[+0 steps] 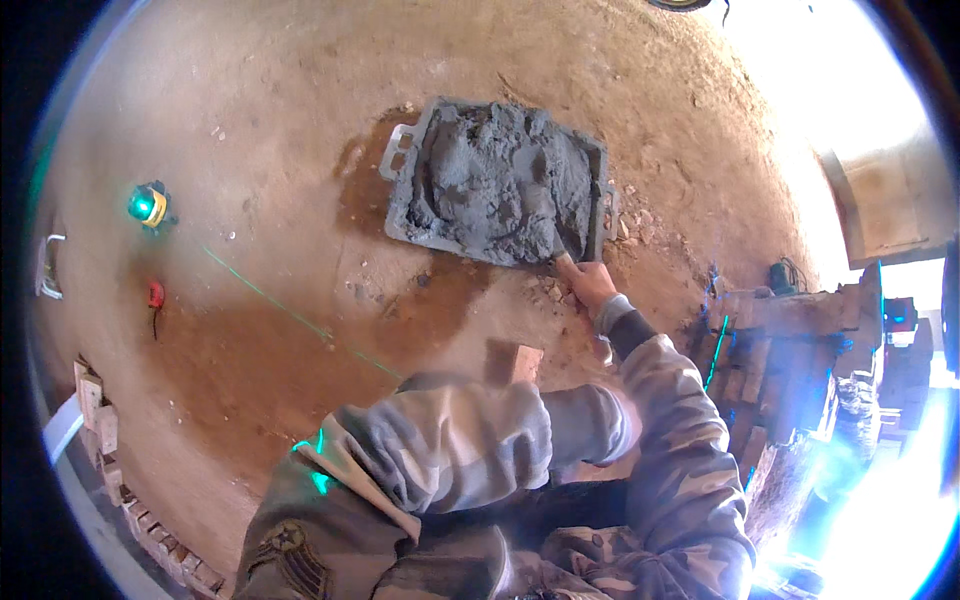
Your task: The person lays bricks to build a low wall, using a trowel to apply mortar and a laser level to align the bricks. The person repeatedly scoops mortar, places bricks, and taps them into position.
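A grey plastic tub [432, 238] with side handles sits on the dirt floor, filled with wet grey mortar [490, 175]. At its near right corner my right hand [592, 284] is closed around the handle of a trowel [566, 248], whose blade is mostly sunk in the mortar. My left forearm crosses in front of my body to the right. Beyond its cuff, my left hand [624, 428] is smeared by motion and its fingers do not show. A single brick [525, 363] stands just beyond the left sleeve.
A green-lit laser level [148, 205] stands on the floor at left, near a small red object [156, 295]. A green line crosses the dirt. Stacked bricks [770, 345] rise close on my right; a brick row [150, 525] curves at lower left.
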Tool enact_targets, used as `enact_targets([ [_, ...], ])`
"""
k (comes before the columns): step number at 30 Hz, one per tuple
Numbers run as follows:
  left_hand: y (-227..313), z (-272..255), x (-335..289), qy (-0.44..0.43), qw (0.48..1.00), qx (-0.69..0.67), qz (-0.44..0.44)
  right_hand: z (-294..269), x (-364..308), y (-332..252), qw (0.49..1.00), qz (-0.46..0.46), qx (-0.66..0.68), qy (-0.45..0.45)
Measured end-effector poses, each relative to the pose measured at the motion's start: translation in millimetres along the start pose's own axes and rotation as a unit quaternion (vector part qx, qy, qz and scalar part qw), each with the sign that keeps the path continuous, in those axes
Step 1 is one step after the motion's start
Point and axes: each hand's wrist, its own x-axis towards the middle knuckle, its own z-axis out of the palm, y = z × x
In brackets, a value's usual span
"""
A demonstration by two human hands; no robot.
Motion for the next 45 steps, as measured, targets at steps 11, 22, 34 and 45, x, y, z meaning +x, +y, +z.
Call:
enact_targets([
  [11,-2,20,57,-0.067,0.994,0.046,0.068,-54,-74,-54,0.978,-0.004,0.208,-0.036],
  [22,-121,53,39,-0.065,0.987,0.018,0.148,-85,-179,-122,0.994,-0.044,0.098,0.032],
  [34,-389,85,-1,-0.037,0.997,0.000,0.060,-46,-176,-165,0.990,0.083,0.013,0.115],
  [45,-602,97,-114,0.118,0.956,-0.083,-0.254,-65,-152,-163,0.986,0.021,-0.091,0.138],
])
